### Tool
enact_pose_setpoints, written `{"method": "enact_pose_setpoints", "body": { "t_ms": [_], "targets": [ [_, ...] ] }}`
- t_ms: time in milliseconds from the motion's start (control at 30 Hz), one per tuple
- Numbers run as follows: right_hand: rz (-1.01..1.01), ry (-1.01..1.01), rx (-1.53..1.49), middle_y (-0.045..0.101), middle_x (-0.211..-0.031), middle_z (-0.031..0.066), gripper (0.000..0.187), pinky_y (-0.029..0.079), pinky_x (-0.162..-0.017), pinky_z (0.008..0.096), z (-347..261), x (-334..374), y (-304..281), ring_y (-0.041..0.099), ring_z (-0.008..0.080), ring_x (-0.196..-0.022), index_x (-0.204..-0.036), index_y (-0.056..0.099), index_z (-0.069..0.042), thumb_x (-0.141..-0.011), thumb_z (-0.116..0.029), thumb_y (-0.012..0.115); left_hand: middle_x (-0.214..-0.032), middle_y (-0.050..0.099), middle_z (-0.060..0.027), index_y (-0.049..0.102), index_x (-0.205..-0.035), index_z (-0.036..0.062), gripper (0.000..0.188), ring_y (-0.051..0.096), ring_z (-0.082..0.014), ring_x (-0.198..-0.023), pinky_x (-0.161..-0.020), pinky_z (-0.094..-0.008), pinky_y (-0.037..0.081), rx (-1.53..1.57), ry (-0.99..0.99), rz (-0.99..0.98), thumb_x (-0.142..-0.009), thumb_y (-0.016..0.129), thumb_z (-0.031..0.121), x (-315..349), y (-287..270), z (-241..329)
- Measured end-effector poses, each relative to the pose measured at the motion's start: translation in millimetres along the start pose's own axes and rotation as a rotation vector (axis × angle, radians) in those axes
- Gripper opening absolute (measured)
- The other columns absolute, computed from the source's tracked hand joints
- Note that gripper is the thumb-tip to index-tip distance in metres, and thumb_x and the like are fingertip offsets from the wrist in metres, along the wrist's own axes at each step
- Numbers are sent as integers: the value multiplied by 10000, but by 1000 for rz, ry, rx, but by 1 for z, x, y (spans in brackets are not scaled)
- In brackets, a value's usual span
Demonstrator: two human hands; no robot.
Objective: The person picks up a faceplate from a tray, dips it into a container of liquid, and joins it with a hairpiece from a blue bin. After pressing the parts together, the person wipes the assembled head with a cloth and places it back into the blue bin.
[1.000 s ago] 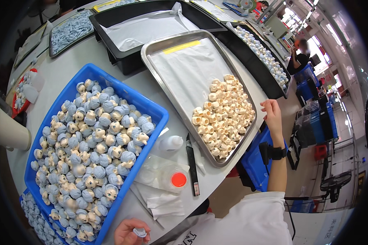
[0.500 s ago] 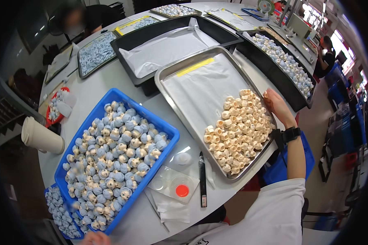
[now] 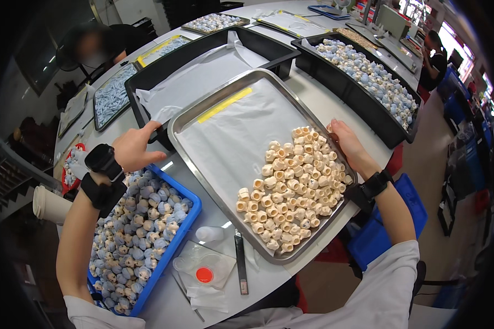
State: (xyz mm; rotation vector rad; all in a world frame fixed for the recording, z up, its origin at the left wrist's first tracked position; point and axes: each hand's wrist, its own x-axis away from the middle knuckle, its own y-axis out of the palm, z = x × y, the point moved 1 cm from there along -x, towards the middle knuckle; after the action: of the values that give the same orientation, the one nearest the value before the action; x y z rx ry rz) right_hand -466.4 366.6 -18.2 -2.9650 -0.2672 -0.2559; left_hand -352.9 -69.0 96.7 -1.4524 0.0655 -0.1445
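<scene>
A metal tray (image 3: 214, 143) lined with white sheet lies before me, its near right part covered with small cream hollow pieces (image 3: 291, 192). My left hand (image 3: 134, 147) is open beside the tray's left rim, thumb and fingers apart, above the far end of a blue bin (image 3: 187, 211). Blue-and-cream doll-head-like pieces (image 3: 140, 230) fill that bin. At the tray's right rim, my right hand (image 3: 350, 143) has its fingers closed in a pinch on what looks like a small cream piece, mostly hidden by the fingertips.
A black bin (image 3: 153, 90) lined with white sheet stands behind the tray. Another black bin (image 3: 362, 88) of blue-and-cream pieces is at right. Near me lie a black pen-like tool (image 3: 240, 263) and a small cup with red contents (image 3: 204, 274). A white cup (image 3: 48, 204) stands left.
My left hand has come up from the lower edge, over the blue bin, to the tray's left side. My right hand stays by the tray's right rim. The view has shifted.
</scene>
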Motion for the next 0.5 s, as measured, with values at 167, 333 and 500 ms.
{"method": "enact_pose_setpoints", "body": {
  "t_ms": [167, 333, 500],
  "targets": [
    [94, -64, -43, 465, -775, -16, 307, 352, -706, 217, 1, 5, 2, 413, 74, -728, -906, 516, -106, -949, -384, 393, -737, 612, -190, 468, -1074, 60, 368, 598, -380, -750, -630, -451, 468, -213, -54, 56, -784, 630, 218, -17, 14, 5],
    [139, -103, -88, 482, -769, -1, 325, 367, -688, 218, 5, 2, 2, 437, 75, -731, -924, 518, -102, -941, -406, 405, -740, 608, -190, 462, -1022, 60, 273, 586, -382, -727, -620, -468, 457, -321, -15, 4, -808, 593, 168, -15, 13, 9],
    [119, -101, -128, 497, -768, 5, 327, 383, -672, 217, 5, 0, -3, 458, 76, -722, -921, 525, -100, -938, -408, 414, -717, 607, -191, 473, -1037, 67, 272, 585, -383, -703, -609, -465, 457, -264, 26, 21, -810, 593, 157, -7, 15, 20]
  ]
}}
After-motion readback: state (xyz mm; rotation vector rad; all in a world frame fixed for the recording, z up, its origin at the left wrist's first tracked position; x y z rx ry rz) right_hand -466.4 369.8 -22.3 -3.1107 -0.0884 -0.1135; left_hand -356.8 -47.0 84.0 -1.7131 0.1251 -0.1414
